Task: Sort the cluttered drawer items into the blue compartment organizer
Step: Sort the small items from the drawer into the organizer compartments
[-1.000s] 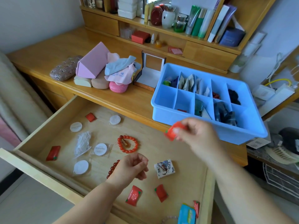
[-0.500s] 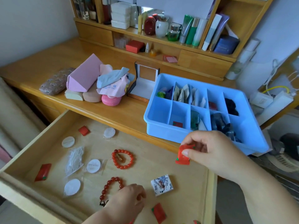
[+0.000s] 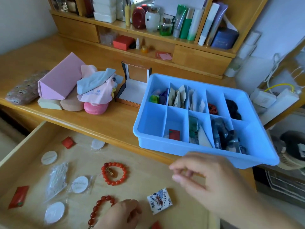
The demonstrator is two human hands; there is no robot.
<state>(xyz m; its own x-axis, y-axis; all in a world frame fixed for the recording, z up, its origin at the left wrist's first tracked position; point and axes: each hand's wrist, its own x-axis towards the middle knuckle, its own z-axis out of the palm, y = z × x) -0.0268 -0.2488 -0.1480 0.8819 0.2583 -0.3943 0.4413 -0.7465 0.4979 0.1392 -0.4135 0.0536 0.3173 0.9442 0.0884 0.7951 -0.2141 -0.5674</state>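
The blue compartment organizer [image 3: 257, 156] stands on the desk at the right, holding paper sachets, dark hair ties and a red packet [image 3: 174, 134] in a front compartment. Below it the open drawer [image 3: 148, 169] holds a red bead bracelet [image 3: 113, 173], a darker bead bracelet [image 3: 99, 207], red packets [image 3: 18, 196] [image 3: 68, 142], white round pads [image 3: 49, 157], a clear bag [image 3: 57, 179] and a printed white sachet [image 3: 159, 203]. My right hand [image 3: 204, 180] hovers blurred over the drawer's right side, fingers loosely curled, nothing seen in it. My left hand [image 3: 122, 215] lies curled over the darker bracelet's end; its grip is hidden.
A pink triangular case [image 3: 57, 78], cloths [image 3: 97, 86], sponges, a patterned pouch [image 3: 24, 88] and an open jewellery box [image 3: 133, 90] lie on the desk behind the drawer. Shelves with bottles and boxes rise at the back. Another red packet [image 3: 156, 225] peeks in at the bottom edge.
The red packet that my right hand pinched is no longer in it; that hand has come down over the drawer. My left hand has dropped to the drawer's near edge by the darker bracelet.
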